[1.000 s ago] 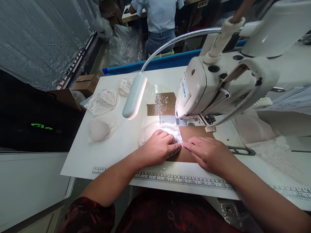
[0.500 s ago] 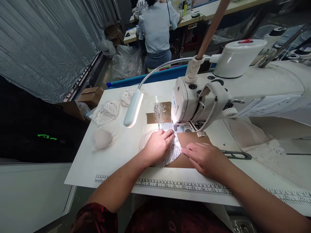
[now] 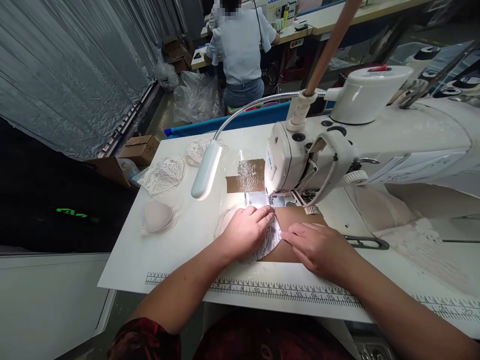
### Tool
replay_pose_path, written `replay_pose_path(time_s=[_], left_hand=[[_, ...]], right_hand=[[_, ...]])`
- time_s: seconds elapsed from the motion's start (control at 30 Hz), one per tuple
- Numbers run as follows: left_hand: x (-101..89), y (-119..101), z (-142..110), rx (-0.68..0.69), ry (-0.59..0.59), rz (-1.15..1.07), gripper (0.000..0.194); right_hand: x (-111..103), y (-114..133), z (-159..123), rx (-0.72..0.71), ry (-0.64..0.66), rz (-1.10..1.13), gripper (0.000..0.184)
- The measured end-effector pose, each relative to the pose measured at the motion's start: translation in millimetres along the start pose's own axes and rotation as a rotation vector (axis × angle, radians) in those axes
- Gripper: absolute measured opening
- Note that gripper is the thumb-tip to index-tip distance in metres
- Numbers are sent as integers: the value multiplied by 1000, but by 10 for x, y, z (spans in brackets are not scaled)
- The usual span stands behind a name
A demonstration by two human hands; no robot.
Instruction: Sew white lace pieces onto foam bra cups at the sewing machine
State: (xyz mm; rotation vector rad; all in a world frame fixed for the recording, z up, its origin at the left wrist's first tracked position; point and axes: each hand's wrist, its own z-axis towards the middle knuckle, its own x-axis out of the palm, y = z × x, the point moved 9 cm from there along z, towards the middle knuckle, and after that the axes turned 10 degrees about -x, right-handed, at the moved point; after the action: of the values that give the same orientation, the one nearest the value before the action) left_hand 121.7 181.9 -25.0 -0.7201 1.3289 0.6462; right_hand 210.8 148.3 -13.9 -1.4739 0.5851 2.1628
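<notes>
A white lace piece (image 3: 273, 242) lies below the needle end of a white sewing machine (image 3: 279, 160). My left hand (image 3: 247, 231) rests over the lace, its fingers closed and pressed on it just in front of the presser foot. Part of the lace and a sheer cup shape (image 3: 222, 223) are hidden beneath that hand. At the right edge of the lace, my right hand (image 3: 318, 246) pinches the border between thumb and forefinger. Brown board (image 3: 292, 220) lies flat under the lace and beside the right hand.
Lace cups (image 3: 163, 175) and a plain beige cup (image 3: 158, 217) lie on the left of the white table (image 3: 127, 250). A lamp (image 3: 206, 170) hangs over it. Sheer fabric (image 3: 408, 225) lies right, near a dark metal tool (image 3: 365, 242). A person (image 3: 242, 52) sits beyond.
My left hand has shifted slightly right, near the needle. The lace under it shows a little less at its lower end. My right hand keeps its pinch, almost in place.
</notes>
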Motion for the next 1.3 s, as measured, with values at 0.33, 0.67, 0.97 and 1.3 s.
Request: replay_pose_path(time_s=[0.33, 0.67, 0.97, 1.3], left_hand=[[29, 8, 30, 23, 50, -11, 39], [-23, 48, 9, 51, 7, -15, 43], [-2, 50, -28, 95, 38, 3, 48], [29, 170, 127, 123, 74, 43, 49]], right_hand=[[-19, 22, 36, -6, 9, -23, 22], [-47, 29, 65, 14, -9, -46, 21], [-42, 14, 72, 7, -15, -51, 20], [23, -58, 128, 51, 2, -84, 22]])
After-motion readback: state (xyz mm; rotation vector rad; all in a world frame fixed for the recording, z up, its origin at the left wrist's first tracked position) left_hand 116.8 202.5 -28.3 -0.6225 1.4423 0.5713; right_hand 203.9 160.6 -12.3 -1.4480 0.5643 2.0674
